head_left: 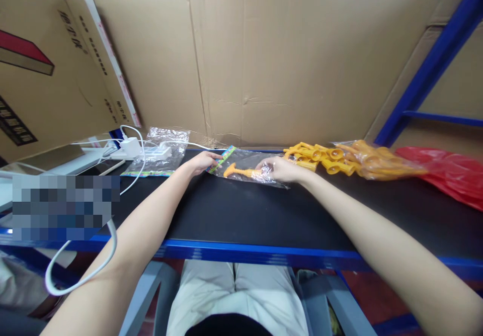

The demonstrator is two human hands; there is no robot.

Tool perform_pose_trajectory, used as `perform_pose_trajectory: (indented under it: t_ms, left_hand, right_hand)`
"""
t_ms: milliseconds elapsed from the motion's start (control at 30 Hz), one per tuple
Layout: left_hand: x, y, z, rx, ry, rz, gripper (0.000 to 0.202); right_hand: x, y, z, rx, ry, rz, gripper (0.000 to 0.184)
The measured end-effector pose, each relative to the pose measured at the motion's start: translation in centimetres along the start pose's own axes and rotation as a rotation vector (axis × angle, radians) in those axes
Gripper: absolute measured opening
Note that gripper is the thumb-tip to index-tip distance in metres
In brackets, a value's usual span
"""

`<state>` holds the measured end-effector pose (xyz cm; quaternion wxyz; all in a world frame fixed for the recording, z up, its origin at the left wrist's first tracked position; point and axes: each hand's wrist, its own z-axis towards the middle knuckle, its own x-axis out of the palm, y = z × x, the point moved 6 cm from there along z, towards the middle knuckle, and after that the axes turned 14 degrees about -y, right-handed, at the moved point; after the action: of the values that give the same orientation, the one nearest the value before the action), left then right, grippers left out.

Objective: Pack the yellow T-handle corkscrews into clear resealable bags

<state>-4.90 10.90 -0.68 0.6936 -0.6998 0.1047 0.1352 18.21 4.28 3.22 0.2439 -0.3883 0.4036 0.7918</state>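
A clear plastic bag [245,156] with a colourful header strip lies over the black tabletop, straight in front of me. My left hand [204,163] pinches its header end at the left. Inside the bag is an orange plastic piece [241,171] with a curved, T-shaped head pointing left and a ribbed shaft. My right hand [279,169] is closed around the right end of this piece, with clear film over the fingertips. Its far end is hidden by the fingers. Just right of that hand lies a heap of yellow-orange plastic pieces [334,167] with cup-like ends.
More orange pieces sit in a clear bag [385,161], beside a red plastic bag [445,167]. At left are another clear bag [166,137], a white power strip [156,152] and cables. A cardboard wall [283,64] closes off the back; a blue rail [245,253] edges the front.
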Motion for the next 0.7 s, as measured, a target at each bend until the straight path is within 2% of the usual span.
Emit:
perform_pose_trajectory:
  t_ms: [200, 333, 433, 533, 600, 633, 700]
  left_hand:
    - [0.3, -0.2, -0.6, -0.068, 0.017, -0.075, 0.048]
    - [0.4, -0.4, -0.7, -0.066, 0.021, -0.102, 0.044]
    - [0.5, -0.6, -0.8, -0.062, 0.032, -0.08, 0.043]
    - [0.4, -0.5, -0.7, -0.048, 0.004, 0.013, 0.041]
    - [0.1, -0.7, -0.5, 0.027, -0.065, 0.167, 0.039]
    - [-0.1, -1.0, -0.4, 0.11, -0.127, 0.273, 0.039]
    - [-0.3, -2.1, -0.5, 0.36, -0.255, 0.481, 0.039]
  right_hand:
    - [1.0, -0.7, 0.0, 0.07, -0.01, 0.211, 0.04]
    - [1.7, -0.8, 0.0, 0.149, -0.012, 0.423, 0.034]
    - [2.2, -0.8, -0.2, 0.215, 0.004, 0.62, 0.035]
    - [2.5, -0.6, -0.3, 0.246, 0.016, 0.724, 0.037]
    - [2.5, -0.7, -0.4, 0.267, 0.014, 0.739, 0.035]
    - [2.5, -0.7, -0.3, 0.277, 0.01, 0.735, 0.034]
    - [2.5, -0.8, -0.3, 0.285, 0.005, 0.713, 0.033]
